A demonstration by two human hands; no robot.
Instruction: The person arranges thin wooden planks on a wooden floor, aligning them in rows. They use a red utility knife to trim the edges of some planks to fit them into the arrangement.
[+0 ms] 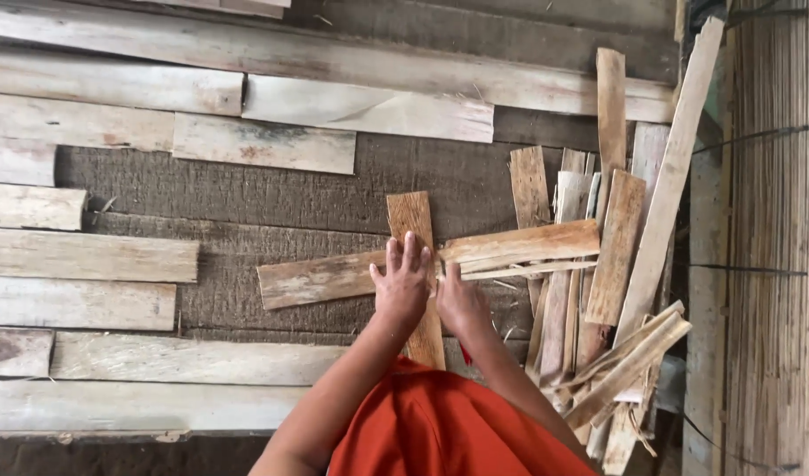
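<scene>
My left hand [402, 286] lies flat, fingers spread, pressing on an upright wooden slat [415, 264], rough-sawn and brownish, which runs from above my fingertips down to my orange garment [440, 423]. My right hand [460, 301] sits just beside it, its grip turned toward the crossing plank [422, 263]; I cannot tell whether those fingers clasp anything. That crossing plank is long, pale and weathered, splintered along its right end, and lies slantwise across the slat. To the right, a loose heap of thin offcuts [598, 291] leans in many directions, crowding that side. To the left, flat whitish boards [87, 256] lie in rows with squared ends. Between them, dark coarse-grained flooring [272, 189] leaves open room above and left of my hands.
</scene>
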